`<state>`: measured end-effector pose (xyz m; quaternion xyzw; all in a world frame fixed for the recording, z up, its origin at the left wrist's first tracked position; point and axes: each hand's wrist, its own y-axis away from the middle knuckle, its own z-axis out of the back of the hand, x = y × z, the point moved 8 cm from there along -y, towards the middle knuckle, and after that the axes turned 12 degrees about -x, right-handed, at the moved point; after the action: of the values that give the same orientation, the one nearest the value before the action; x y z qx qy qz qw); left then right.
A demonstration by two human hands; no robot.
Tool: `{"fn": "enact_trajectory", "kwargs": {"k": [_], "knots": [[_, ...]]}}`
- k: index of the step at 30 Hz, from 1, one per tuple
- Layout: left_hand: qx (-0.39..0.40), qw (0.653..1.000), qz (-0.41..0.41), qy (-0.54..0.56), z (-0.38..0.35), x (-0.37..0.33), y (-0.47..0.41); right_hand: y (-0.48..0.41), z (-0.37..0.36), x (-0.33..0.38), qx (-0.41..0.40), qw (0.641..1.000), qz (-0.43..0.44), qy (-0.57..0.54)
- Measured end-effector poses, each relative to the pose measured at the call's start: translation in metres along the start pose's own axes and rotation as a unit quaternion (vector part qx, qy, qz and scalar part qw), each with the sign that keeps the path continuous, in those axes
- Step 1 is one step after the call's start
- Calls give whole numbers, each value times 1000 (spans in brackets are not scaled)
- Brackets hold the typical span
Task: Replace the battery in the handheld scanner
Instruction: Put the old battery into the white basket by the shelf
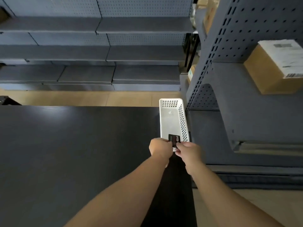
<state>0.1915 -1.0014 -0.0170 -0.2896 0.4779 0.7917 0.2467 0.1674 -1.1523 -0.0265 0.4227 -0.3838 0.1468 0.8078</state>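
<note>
A small black battery (174, 139) with a label on it is held over the near end of a white perforated basket (172, 118). My left hand (159, 147) grips its left side and my right hand (188, 152) pinches its right side. Both hands meet at the right edge of a black table (73, 153). A little white shows under the battery between my fingers; I cannot tell what it is. No scanner body is plainly visible.
The basket stands on the table's right edge, otherwise bare inside. Grey pegboard shelving (229, 71) rises close on the right, with a cardboard box (270, 71) on one shelf. More grey shelves (98, 54) line the far side across a tan floor.
</note>
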Motion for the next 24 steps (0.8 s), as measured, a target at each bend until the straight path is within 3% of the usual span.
{"fn": "enact_trajectory", "kwargs": {"k": [7,10,13,17,19,21,23,24], "knots": [[-56,993,-34,-96,-27,-3,-41,-46,-14,-4,-59,997,-26,52],[-43,967,-91,-233,-32,-12,-38,-53,-16,-2,-74,992,-12,104],[-61,958,-121,-252,-34,-19,-32,-54,-17,2,-81,983,9,164],[30,937,-125,-324,-49,-20,-21,-51,-19,6,-79,976,27,203],[92,911,-141,-376,-53,-16,-14,-50,-20,5,-56,978,20,201],[88,936,-115,-322,-45,-17,-6,-46,-17,7,-34,982,19,185],[58,981,-53,-175,-31,-18,-5,-39,-11,11,-10,987,23,159],[48,982,-77,-164,-25,-24,-2,-34,-7,14,-4,987,31,159]]}}
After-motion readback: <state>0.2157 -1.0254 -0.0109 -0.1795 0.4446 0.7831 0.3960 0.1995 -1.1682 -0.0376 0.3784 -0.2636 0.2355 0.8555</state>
